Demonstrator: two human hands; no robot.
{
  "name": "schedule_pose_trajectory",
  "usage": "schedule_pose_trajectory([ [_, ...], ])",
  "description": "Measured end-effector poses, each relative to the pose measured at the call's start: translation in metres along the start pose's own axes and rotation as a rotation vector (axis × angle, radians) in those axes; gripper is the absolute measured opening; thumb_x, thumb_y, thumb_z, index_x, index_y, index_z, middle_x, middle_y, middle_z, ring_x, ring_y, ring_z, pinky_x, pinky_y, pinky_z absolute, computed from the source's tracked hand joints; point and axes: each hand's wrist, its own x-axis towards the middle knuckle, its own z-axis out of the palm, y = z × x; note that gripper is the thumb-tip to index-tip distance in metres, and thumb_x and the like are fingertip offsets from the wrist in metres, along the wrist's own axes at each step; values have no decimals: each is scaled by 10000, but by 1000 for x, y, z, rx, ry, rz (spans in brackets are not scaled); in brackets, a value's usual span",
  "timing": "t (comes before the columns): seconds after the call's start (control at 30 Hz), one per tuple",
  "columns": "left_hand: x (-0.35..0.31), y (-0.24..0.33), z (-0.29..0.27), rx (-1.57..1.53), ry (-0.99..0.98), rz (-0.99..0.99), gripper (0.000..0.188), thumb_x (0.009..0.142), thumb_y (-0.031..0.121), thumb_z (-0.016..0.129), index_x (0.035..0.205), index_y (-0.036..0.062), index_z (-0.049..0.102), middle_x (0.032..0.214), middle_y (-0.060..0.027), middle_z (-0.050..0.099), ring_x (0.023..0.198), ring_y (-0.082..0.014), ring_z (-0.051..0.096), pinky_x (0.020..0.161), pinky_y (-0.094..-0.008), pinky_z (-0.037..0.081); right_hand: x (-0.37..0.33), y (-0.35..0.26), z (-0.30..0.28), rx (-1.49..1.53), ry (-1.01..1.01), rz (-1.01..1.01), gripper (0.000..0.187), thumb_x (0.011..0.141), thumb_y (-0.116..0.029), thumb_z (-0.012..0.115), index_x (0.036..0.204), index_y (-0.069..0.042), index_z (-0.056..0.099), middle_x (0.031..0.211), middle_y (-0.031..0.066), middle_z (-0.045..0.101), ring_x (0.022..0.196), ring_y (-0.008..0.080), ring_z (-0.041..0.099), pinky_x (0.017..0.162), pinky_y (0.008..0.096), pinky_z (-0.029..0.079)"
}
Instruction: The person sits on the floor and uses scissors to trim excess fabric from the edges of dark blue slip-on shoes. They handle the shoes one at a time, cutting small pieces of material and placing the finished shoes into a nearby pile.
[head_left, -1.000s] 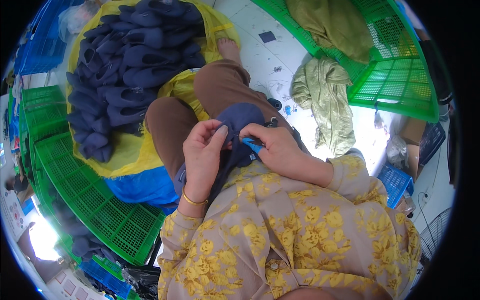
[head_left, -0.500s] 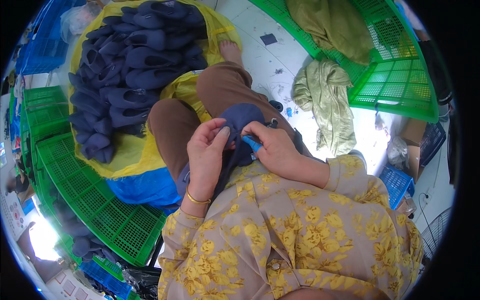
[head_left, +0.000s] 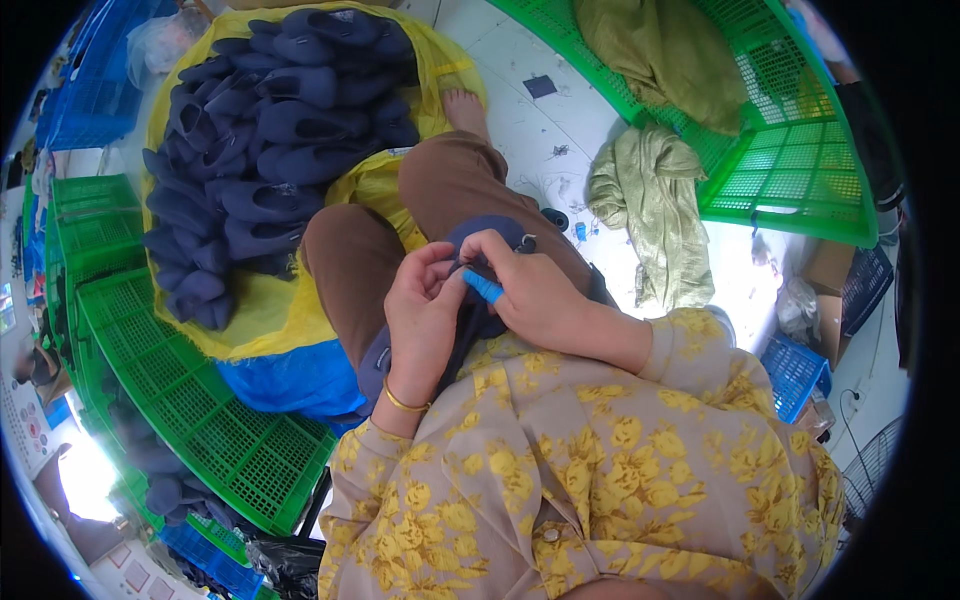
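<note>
A dark navy fabric shoe lies over my lap, its rounded end showing past my fingers and the rest mostly hidden beneath my hands. My left hand, a gold bangle at its wrist, pinches the shoe's edge with thumb and fingertips. Close against it, my right hand also has its fingers closed on the edge, and blue tape wraps one of its fingers. Any small thing between the fingertips is too hidden to make out. To the left, a heap of similar navy shoes rests on a yellow sack.
Green plastic crates stand at the left and the upper right. An olive cloth trails onto the white floor, which has thread scraps on it. A small black spool sits beyond my right knee. A blue basket is at the right.
My right hand has moved left and slightly up, so both hands' fingertips now meet at the shoe's edge. More of the shoe is covered. The view has shifted slightly.
</note>
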Motion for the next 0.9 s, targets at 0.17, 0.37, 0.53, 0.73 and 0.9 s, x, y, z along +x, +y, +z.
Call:
schedule_pose_trajectory([
  [0.17,-2,0,1,32,-31,47,372,845,-74,613,1203,-16,527,962,-47,650,840,-60,601,729,-192,490,7,-5,-12,-96,-140,165,224,880,-123,573,1086,-92,492,861,207,646,743,404,642,602,510,470],
  [0.37,0,-7,1,110,-22,44,324,832,-51,646,1144,-11,568,957,-46,655,831,-59,598,732,-192,487,0,8,-15,-358,112,-302,237,789,-73,612,1017,-85,548,937,106,651,774,325,623,629,433,475],
  [0.53,-1,-6,5,133,3,16,276,856,-65,633,1121,-17,573,974,-27,627,838,-51,579,762,-169,471,25,-24,-36,450,264,-163,140,873,-25,580,1002,-76,565,853,53,620,624,138,531,536,271,407],
  [0.73,3,-13,-1,323,-1,168,128,912,61,638,1020,-1,613,862,32,593,774,-26,503,704,-179,434,12,-50,-70,905,142,51,103,977,-79,535,1075,-60,562,691,23,571,504,16,377,469,185,306],
  [0.9,5,-13,-1,498,56,283,115,948,118,600,962,5,619,782,34,582,745,-17,468,667,-174,406,-5,-62,-126,1032,2,-391,199,961,-160,531,978,15,623,760,116,618,595,171,570,518,279,440],
])
